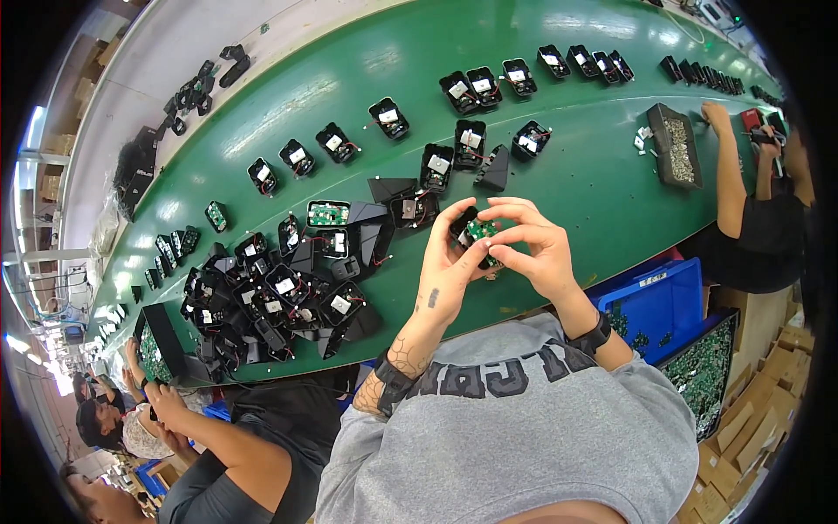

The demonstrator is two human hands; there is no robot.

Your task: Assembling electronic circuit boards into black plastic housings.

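Close in front of me, a small black plastic housing (461,222) with a green circuit board (479,229) at its opening is between my hands. My left hand (443,278) wraps round the housing's left side, its thumb near the board. From the right, my right hand (541,253) curls its fingers over the board, thumb and fingertips at the board's edge. The fingers hide much of both parts. Just beyond my hands, an open black housing (414,210) with wires and a dark wedge-shaped part (494,169) rest on the green table (594,218).
A heap of black housings (262,297) lies to the left; more stand in rows across the table. At right are a tray of small metal parts (672,144) and a co-worker's arm (730,179). A blue bin (672,297) holds circuit boards. Another person (236,463) sits at left.
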